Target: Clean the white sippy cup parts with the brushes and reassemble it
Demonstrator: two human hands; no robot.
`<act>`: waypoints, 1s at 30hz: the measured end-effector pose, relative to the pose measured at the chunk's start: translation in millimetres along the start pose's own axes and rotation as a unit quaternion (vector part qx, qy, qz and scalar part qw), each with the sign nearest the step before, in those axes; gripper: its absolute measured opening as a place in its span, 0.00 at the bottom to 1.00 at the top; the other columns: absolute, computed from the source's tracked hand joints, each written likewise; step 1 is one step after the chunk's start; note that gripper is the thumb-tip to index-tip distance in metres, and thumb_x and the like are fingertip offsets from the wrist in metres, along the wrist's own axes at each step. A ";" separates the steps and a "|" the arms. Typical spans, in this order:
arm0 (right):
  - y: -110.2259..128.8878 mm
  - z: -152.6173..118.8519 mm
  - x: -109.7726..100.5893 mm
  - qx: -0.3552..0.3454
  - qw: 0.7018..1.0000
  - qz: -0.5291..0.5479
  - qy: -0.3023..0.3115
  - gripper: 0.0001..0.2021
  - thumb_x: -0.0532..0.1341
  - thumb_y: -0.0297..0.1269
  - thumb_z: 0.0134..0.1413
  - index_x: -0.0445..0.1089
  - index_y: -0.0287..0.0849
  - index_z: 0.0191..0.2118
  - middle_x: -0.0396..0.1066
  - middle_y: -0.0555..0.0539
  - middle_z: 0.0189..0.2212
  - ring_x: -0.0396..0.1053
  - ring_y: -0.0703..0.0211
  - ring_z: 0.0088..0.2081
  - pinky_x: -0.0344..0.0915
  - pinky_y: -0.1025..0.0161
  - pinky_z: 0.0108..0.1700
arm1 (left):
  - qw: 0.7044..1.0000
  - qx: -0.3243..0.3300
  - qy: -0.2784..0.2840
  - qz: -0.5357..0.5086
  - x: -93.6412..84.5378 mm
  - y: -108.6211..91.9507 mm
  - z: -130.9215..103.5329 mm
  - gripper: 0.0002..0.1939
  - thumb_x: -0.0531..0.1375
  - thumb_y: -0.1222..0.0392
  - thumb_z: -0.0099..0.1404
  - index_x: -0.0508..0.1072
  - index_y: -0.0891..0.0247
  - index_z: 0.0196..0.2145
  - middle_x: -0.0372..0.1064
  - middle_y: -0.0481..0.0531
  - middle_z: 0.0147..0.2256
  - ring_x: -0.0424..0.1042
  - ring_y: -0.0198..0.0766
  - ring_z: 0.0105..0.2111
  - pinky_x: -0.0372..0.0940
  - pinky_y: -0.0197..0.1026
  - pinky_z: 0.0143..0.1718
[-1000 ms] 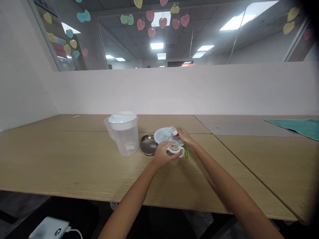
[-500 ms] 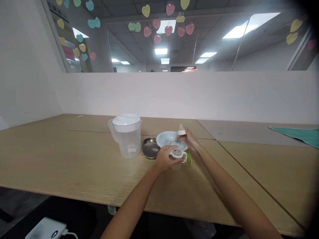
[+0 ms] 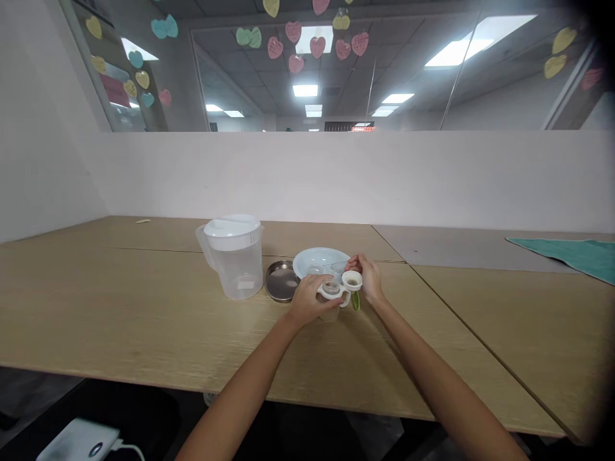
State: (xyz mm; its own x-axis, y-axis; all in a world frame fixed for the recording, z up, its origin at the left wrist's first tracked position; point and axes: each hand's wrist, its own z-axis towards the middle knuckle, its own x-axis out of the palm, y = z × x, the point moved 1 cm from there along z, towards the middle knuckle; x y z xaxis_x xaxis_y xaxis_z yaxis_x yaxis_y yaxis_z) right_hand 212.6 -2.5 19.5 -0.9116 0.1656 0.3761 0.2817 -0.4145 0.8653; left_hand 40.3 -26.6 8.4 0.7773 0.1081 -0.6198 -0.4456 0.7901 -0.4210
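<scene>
My left hand [image 3: 307, 301] is wrapped round a clear bottle [image 3: 329, 314] with a white handled collar [image 3: 331, 289] and an uncovered mouth. Beside it, my right hand [image 3: 367, 276] holds a white ring cap [image 3: 352, 280] tipped so that its hollow underside shows. The cap is close to the collar; whether they touch I cannot tell. Behind both hands lies a pale blue-white bowl [image 3: 312, 255] with clear items inside. A green utensil [image 3: 356, 301] shows beneath the cap, partly hidden.
Left of the hands are a round metal tin [image 3: 281, 282] and a clear pitcher [image 3: 239, 269] with a white lid. A teal cloth [image 3: 571, 251] lies at the far right of the table [image 3: 144, 307]. A white device [image 3: 79, 440] with a cable is at the bottom left.
My right hand has lowered the cap from above the bowl to beside the bottle and turned it underside up. The whole view has shifted slightly.
</scene>
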 end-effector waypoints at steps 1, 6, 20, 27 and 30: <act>1.5 -2.4 2.8 0.006 1.000 -0.005 0.011 0.22 0.59 0.57 0.43 0.65 0.39 0.24 0.68 0.49 0.17 0.64 0.65 0.17 0.60 0.69 0.20 | 1.000 0.001 0.001 0.000 -0.2 -0.3 0.2 0.26 0.61 0.43 0.54 0.68 0.60 0.46 0.70 0.53 0.44 0.67 0.44 0.44 0.61 0.46 0.46; 7.2 -11.6 12.5 0.011 0.999 -0.014 0.042 0.25 0.54 0.61 0.47 0.65 0.39 0.24 0.69 0.48 0.17 0.65 0.63 0.17 0.60 0.67 0.20 | 1.000 -0.001 -0.002 0.006 -1.4 -1.7 0.8 0.24 0.61 0.43 0.54 0.69 0.60 0.44 0.71 0.53 0.44 0.68 0.44 0.44 0.61 0.46 0.47; 21.2 -22.3 6.7 -0.246 0.937 -0.249 -0.007 0.20 0.46 0.51 0.59 0.62 0.41 0.47 0.64 0.46 0.37 0.64 0.60 0.36 0.62 0.62 0.38 | 0.976 0.103 -0.131 0.139 1.9 -5.6 -3.3 0.42 0.60 0.42 0.54 0.52 0.65 0.59 0.63 0.64 0.52 0.63 0.51 0.52 0.60 0.52 0.51; 29.5 -49.2 19.2 -0.526 0.756 -0.363 0.138 0.20 0.49 0.43 0.58 0.54 0.41 0.53 0.62 0.39 0.45 0.63 0.51 0.46 0.63 0.51 0.45 | 0.944 0.223 -0.183 0.162 2.9 -22.2 -10.2 0.12 0.53 0.55 0.63 0.69 0.61 0.43 0.66 0.59 0.46 0.65 0.44 0.48 0.62 0.48 0.48; 27.1 -52.7 21.9 -0.560 0.731 -0.354 0.165 0.21 0.51 0.43 0.56 0.53 0.42 0.54 0.62 0.38 0.46 0.63 0.49 0.48 0.63 0.49 0.47 | 0.946 0.221 -0.204 0.122 3.4 -23.0 -11.7 0.11 0.50 0.57 0.66 0.69 0.61 0.38 0.66 0.57 0.41 0.67 0.41 0.44 0.64 0.46 0.44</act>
State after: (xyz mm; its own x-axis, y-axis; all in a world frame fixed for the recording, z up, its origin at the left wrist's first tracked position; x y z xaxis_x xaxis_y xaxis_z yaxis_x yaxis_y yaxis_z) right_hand 184.5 -57.3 33.8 -0.7848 0.5453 -0.2945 -0.5486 -0.8323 -0.0792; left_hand 48.0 -51.5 8.2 0.8219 0.4732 -0.3170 -0.4753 0.8765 0.0761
